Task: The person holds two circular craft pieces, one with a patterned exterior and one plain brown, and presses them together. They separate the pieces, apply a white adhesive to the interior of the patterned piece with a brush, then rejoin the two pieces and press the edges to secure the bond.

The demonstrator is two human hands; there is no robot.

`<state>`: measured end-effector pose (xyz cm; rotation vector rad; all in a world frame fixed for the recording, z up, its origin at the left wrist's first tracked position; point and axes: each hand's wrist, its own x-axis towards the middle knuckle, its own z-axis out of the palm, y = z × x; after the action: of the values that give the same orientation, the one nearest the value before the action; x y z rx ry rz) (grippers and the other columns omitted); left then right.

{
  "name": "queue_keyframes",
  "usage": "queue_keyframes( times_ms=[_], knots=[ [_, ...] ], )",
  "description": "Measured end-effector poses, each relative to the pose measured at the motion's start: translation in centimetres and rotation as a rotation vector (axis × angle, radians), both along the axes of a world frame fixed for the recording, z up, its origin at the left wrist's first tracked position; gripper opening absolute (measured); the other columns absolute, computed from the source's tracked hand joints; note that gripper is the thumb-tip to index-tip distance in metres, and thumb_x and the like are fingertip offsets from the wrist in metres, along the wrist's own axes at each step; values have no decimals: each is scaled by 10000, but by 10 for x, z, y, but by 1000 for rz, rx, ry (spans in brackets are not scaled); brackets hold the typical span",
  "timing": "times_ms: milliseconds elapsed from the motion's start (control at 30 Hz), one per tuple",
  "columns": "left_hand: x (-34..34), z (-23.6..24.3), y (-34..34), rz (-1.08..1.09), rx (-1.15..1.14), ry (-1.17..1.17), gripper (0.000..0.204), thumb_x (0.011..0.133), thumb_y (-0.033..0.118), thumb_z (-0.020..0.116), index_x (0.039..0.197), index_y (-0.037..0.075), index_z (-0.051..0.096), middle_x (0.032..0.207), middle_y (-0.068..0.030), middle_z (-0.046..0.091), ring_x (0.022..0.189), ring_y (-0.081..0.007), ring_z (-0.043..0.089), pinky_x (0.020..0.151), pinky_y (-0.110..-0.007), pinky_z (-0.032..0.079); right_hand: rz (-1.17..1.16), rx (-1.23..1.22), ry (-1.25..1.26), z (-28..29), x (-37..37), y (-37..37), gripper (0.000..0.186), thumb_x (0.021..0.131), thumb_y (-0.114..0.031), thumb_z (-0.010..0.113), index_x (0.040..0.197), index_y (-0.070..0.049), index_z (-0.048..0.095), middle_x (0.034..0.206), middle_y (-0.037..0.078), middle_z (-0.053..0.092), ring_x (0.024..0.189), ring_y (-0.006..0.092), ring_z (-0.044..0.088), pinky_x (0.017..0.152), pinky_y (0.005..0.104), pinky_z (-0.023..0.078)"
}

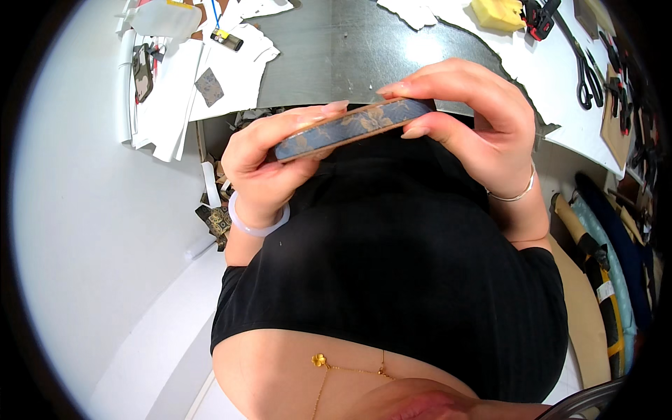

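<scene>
A black top (399,259) fills the lower middle of the frame. Past it, at upper centre, the left hand (269,150) and right hand (479,105) each pinch one end of a slim blue floral piece (350,131). Farther off, the grey bench (315,56) carries black-handled scissors (586,85), upper right, then a yellow block (497,12).

Left hand (257,159) gripping, right hand (495,115) pinching

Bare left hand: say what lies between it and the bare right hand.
In the head view, a slim blue, gold-flowered strip, held by both left hand and right hand.
</scene>
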<state>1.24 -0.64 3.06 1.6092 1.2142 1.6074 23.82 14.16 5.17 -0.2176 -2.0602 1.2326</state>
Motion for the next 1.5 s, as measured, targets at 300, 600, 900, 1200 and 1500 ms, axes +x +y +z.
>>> queue_keyframes(
  times_ms=[300, 600, 900, 1200, 1500],
  knots=[
    [-1, -2, 1, 19, -14, -75, 327, 800, -172, 704, 1113, -94, 657, 1096, -233, 729, 1052, -358, 721, 864, -362, 596, -13, -186, 19, -5, -8, -3, 306, 799, -5, 793, 1097, 17, 729, 1030, 129, 744, 915, 215, 718, 830, 312, 575],
    [3, 16, 6, 40, -115, 86, 349, 796, -119, 741, 1133, -68, 664, 1125, -217, 729, 1008, -258, 726, 872, -316, 579, -87, -202, 83, -21, -7, -7, 285, 832, 22, 757, 1112, 34, 708, 1041, 121, 744, 932, 188, 709, 860, 284, 550],
    [8, 5, 17, 114, -529, -517, 365, 954, 107, 711, 1272, -52, 628, 1128, -94, 720, 1018, -121, 676, 897, -278, 554, -231, -800, -143, -39, -15, -6, 312, 904, -67, 756, 1195, 23, 689, 1031, 71, 742, 939, 110, 689, 831, 238, 541],
    [-3, -5, 11, 131, -604, -664, 404, 975, 170, 689, 1297, -65, 624, 1153, -115, 718, 1037, -169, 695, 924, -310, 569, -330, -916, -162, -49, -19, -4, 330, 906, -166, 778, 1184, -2, 707, 1031, 53, 742, 921, 91, 685, 731, 212, 525],
    [-3, -5, 11, 107, -557, -554, 334, 954, 34, 680, 1270, -65, 636, 1177, -112, 712, 1055, -172, 688, 946, -299, 560, -311, -794, -81, -60, -16, -2, 312, 927, -88, 734, 1219, 2, 672, 1118, 72, 719, 1013, 113, 666, 861, 254, 539]
  ],
)
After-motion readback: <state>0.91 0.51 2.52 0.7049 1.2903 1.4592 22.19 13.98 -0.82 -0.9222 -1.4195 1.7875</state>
